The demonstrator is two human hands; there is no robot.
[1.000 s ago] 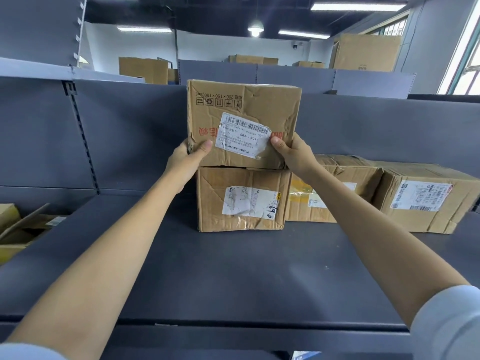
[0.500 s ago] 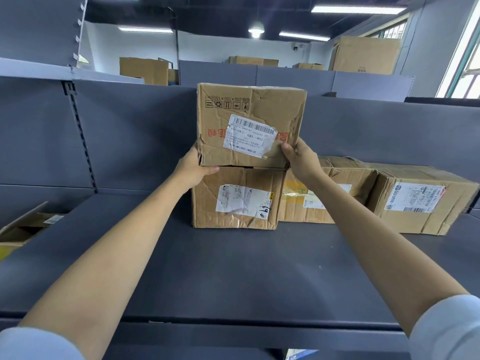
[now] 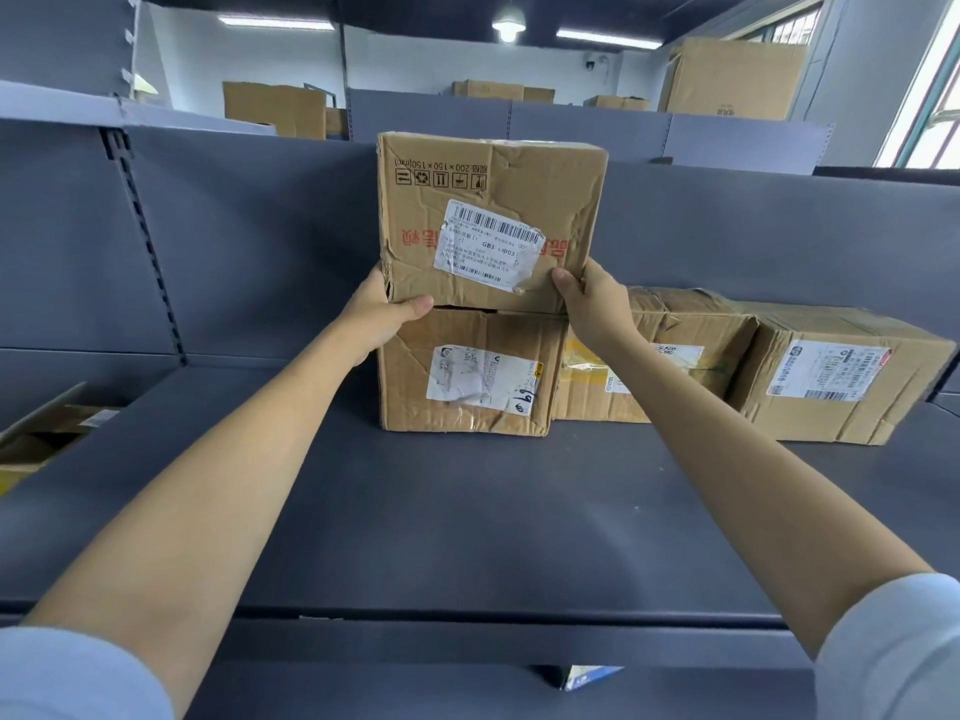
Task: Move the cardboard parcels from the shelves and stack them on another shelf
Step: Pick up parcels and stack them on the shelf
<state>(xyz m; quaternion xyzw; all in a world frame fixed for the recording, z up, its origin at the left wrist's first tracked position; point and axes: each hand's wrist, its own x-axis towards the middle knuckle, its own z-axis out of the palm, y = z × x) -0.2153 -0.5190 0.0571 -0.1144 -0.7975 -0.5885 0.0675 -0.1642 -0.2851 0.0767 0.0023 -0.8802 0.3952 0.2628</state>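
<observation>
Cardboard parcel (image 3: 493, 220) gripped at its lower corners by left hand (image 3: 382, 317) and right hand (image 3: 597, 304), apparently resting on lower parcel (image 3: 467, 371), bare grey shelf (image 3: 467, 511) beneath both forearms

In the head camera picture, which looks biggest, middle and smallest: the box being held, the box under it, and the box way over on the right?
1. Held top parcel, looks largest.
2. Parcel under it and far-right parcel look about alike; wide-angle view and differing distance make ranking them unsure.
</observation>
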